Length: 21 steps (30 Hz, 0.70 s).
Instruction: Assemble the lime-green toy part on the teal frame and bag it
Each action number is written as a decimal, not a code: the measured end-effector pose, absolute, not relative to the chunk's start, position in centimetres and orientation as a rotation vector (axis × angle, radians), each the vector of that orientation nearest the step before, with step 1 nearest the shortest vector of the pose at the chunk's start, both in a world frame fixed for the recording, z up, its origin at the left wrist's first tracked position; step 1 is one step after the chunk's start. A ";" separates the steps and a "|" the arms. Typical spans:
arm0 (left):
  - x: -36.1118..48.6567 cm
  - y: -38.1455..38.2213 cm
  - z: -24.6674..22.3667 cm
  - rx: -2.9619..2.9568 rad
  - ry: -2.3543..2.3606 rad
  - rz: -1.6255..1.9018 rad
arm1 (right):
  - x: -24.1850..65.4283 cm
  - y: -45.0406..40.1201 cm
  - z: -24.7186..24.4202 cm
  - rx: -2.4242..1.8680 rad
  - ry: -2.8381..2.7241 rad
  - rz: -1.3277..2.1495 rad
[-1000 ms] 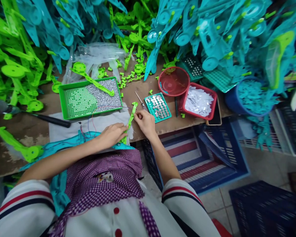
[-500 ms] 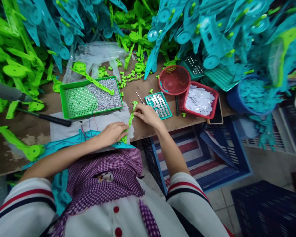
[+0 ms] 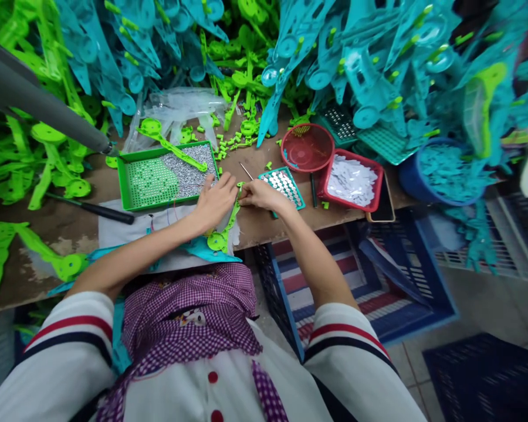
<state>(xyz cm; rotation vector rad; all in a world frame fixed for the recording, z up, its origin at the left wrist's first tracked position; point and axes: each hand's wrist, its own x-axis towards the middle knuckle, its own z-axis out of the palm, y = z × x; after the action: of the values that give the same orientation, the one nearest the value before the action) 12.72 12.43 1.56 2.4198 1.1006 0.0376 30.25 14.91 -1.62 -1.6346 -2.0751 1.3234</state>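
Note:
My left hand [image 3: 216,201] is bent over the right end of the green tray [image 3: 122,186], fingertips close to the upper end of a narrow lime-green plastic part [image 3: 219,241]. What its fingers pinch is hidden. My right hand [image 3: 263,196] is closed at that same upper end, thumb and fingers pressed together on the part. The lime part lies slanted, its round end towards me, over a teal plastic piece [image 3: 205,249]. Thin red and blue wires run out of the teal piece beneath my left forearm. Small silvery metal pieces [image 3: 189,183] fill the tray's right half.
A teal tray of silver discs [image 3: 286,186] sits right of my hands, beside a red bowl [image 3: 305,167] and a red basket of white slips [image 3: 352,179]. A black-handled tool [image 3: 108,212] lies left. A grey tool [image 3: 48,97] hangs at upper left. Plastic parts pile behind.
My left hand has moved up and away from the lime part's round end, uncovering it. My right hand stays near the upper end. The grey tool appears further into view.

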 end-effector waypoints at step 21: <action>12.4 7.2 -0.4 2.487 1.176 -0.223 | 30.0 14.6 -1.5 -1.657 -2.028 1.321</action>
<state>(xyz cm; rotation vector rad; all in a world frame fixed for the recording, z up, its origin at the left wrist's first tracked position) 12.36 7.16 -0.44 2.4866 1.1765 -0.2230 30.00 14.62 -1.53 -1.6569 -2.0277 1.3209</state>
